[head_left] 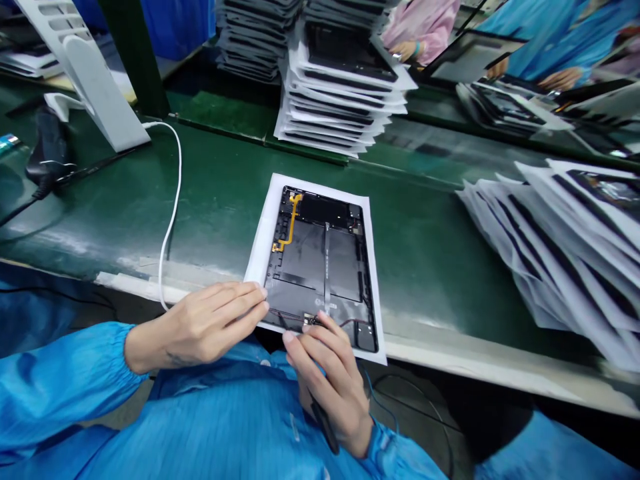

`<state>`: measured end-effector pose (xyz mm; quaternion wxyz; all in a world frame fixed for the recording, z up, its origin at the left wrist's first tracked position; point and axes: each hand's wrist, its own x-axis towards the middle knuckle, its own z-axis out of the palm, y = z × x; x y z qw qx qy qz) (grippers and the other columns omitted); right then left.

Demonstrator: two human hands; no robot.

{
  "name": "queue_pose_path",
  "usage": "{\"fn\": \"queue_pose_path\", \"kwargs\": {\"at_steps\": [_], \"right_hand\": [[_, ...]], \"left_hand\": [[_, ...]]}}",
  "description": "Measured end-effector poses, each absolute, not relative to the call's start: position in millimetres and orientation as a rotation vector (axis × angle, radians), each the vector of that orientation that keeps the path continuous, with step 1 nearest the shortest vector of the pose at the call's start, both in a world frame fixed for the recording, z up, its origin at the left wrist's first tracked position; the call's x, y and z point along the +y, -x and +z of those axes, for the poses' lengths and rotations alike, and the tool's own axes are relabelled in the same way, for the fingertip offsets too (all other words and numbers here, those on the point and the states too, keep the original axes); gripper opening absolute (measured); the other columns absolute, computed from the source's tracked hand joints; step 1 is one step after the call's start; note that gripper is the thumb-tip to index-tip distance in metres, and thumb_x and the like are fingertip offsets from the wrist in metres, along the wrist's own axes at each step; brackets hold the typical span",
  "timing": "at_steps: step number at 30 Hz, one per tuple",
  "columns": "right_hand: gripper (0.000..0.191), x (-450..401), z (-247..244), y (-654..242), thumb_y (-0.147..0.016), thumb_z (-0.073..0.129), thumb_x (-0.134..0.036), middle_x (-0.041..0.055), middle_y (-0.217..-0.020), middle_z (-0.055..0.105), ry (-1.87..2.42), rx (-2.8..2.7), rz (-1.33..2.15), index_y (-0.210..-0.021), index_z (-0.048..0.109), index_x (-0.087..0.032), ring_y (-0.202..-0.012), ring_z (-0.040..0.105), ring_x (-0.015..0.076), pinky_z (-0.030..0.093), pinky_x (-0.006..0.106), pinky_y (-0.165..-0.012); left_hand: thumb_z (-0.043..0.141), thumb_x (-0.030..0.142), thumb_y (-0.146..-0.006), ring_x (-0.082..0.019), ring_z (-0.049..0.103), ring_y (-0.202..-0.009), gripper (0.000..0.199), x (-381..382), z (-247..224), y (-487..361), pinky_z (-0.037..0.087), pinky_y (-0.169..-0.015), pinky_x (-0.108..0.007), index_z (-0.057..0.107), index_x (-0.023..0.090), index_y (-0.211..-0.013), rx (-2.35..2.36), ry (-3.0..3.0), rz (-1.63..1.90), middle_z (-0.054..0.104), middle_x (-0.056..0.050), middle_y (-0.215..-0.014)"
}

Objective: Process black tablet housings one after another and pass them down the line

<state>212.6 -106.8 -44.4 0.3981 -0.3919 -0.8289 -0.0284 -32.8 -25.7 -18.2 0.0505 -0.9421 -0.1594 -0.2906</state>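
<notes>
A black device housing (345, 267) with an orange flex cable (291, 223) lies on a white sheet (259, 247) at the bench's front edge. My left hand (203, 323) rests at the housing's lower left corner, fingers stretched out side by side, with nothing held. At the lower edge, my right hand (330, 380) has its fingertips beside a small connector board (311, 320). A dark pen-like tool (325, 425) is held in that hand, its handle sticking out below the palm.
Behind the housing stands a tall stack of sheets and housings (340, 100). Another stack (555, 253) leans at the right. A white stand (95, 87), a white cable (175, 200) and a black handheld device (47, 150) are at the left. Other people's hands show at the back right.
</notes>
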Motion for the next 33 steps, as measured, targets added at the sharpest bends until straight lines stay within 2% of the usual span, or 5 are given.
{"fn": "queue_pose_path", "kwargs": {"at_steps": [4,9,13,20,33], "right_hand": [[0.066,-117.4,-61.9,-221.3,-0.086,0.065,0.0,0.0036,-0.092,0.074,1.148,-1.945,-0.093,-0.145,0.057,-0.028,-0.092,0.07,0.0243,0.056,0.058,-0.106],[0.067,-121.5,-59.0,-224.9,-0.085,0.064,0.002,0.0027,-0.093,0.073,1.151,-1.906,-0.042,-0.143,0.059,-0.03,-0.091,0.07,0.025,0.059,0.057,-0.103],[0.056,-114.0,-32.4,-222.8,-0.087,0.063,0.0,0.0062,-0.098,0.074,1.101,-1.875,0.12,-0.137,0.064,-0.025,-0.1,0.07,0.0277,0.063,0.049,-0.088],[0.02,-73.0,1.8,-205.4,-0.096,0.058,-0.009,0.0035,-0.09,0.074,1.13,-1.796,0.59,-0.098,0.072,-0.024,-0.086,0.068,0.019,0.058,0.034,-0.075],[0.017,-67.9,2.5,-200.9,-0.096,0.06,-0.011,0.0034,-0.087,0.075,1.146,-1.917,0.568,-0.098,0.072,-0.023,-0.084,0.07,0.0195,0.057,0.034,-0.075]], "left_hand": [[0.04,0.009,-0.105,-0.029,0.068,-0.12,0.03,-29.9,-19.2,30.5,0.062,-0.098,-0.042,0.066,0.001,-0.118,-0.513,2.869,-0.898,0.071,-0.019,-0.126],[0.039,0.012,-0.106,-0.027,0.07,-0.116,0.031,-32.4,-15.1,27.9,0.062,-0.095,-0.039,0.065,0.004,-0.12,-0.602,2.864,-0.872,0.072,-0.015,-0.126],[0.033,0.012,-0.107,-0.024,0.07,-0.112,0.035,-32.4,-9.7,21.8,0.06,-0.095,-0.036,0.065,0.008,-0.12,-0.642,2.871,-0.821,0.073,-0.014,-0.12],[0.035,0.013,-0.105,-0.023,0.068,-0.094,0.033,-31.9,-1.1,12.0,0.058,-0.076,-0.034,0.064,0.009,-0.12,-0.647,2.852,-0.658,0.069,-0.016,-0.107],[0.043,0.014,-0.103,-0.024,0.068,-0.09,0.027,-32.6,-3.0,8.1,0.056,-0.074,-0.035,0.068,0.008,-0.11,-0.626,2.817,-0.678,0.069,-0.016,-0.105]]}}
